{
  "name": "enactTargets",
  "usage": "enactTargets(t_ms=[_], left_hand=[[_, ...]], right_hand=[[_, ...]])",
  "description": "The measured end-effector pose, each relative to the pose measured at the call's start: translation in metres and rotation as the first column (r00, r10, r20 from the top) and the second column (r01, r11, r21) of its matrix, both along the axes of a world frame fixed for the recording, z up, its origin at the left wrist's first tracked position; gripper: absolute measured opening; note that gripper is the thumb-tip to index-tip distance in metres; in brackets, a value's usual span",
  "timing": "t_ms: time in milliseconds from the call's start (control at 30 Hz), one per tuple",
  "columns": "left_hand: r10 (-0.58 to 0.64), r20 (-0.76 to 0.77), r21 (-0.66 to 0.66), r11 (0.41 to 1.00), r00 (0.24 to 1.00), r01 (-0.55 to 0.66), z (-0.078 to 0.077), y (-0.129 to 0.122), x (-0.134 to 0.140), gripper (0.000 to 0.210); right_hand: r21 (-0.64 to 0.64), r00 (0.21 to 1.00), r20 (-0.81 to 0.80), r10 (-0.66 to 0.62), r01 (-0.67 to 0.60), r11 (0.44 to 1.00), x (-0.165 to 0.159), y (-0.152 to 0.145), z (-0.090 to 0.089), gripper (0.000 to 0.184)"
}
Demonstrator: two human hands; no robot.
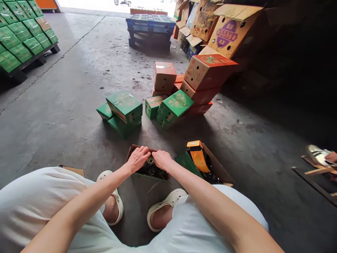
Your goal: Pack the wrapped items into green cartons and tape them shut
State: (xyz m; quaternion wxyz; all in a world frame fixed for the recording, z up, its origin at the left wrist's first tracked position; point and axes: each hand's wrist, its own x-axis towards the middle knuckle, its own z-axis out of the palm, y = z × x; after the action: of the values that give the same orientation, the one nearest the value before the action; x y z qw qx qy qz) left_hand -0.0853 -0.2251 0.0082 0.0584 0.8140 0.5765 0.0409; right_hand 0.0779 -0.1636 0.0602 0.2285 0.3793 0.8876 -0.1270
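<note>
An open cardboard box (129,153) stands on the floor in front of my feet, with a dark, shiny plastic bag (155,172) inside it. Both hands meet over the box's far half. My left hand (137,160) has its fingers bent and closed on the plastic. Close beside it, my right hand (162,160) is closed too, thumb and fingertips pointing down and left. A small yellow-green patch shows between them; the fingertips partly hide what they grip. To the right, an orange tape dispenser (199,158) rests on an open box (217,161) holding dark plastic.
Ahead lie green boxes (125,105), another green box (175,107) and stacked orange boxes (207,72). Blue pallets (150,30) stand farther back. Green cartons (21,38) fill a pallet at left. Another person's shoe (319,155) is by a wooden frame (313,179) at right.
</note>
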Motion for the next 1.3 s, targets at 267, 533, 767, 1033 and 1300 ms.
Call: enactTargets(t_ms=[267, 533, 767, 1033, 1300], left_hand=[[0.157, 0.043, -0.338, 0.932, 0.987, -0.133, -0.031, -0.004, 0.0, 0.056], [0.129, 0.109, -0.409, 0.909, 0.986, -0.074, -0.055, 0.009, -0.01, 0.065], [0.295, -0.085, -0.328, 0.893, 0.952, -0.306, -0.041, 0.002, -0.006, 0.053], [0.247, -0.228, -0.359, 0.878, 0.942, -0.317, -0.043, 0.01, -0.014, 0.041], [0.199, -0.183, -0.427, 0.866, 0.963, -0.26, -0.047, 0.013, -0.011, 0.068]], right_hand=[[-0.114, 0.995, 0.102, 0.012, -0.001, 0.993, -0.013, 0.008, -0.036, 0.038], [0.02, 1.0, -0.013, -0.017, 0.017, 1.0, -0.014, 0.001, -0.049, 0.036], [0.021, 0.998, -0.033, -0.049, 0.05, 0.999, -0.012, 0.008, -0.064, 0.032], [-0.013, 0.993, -0.119, 0.001, -0.003, 1.0, -0.014, -0.005, -0.067, 0.042], [-0.123, 0.998, -0.042, -0.055, 0.049, 0.991, -0.02, 0.013, -0.063, 0.03]])
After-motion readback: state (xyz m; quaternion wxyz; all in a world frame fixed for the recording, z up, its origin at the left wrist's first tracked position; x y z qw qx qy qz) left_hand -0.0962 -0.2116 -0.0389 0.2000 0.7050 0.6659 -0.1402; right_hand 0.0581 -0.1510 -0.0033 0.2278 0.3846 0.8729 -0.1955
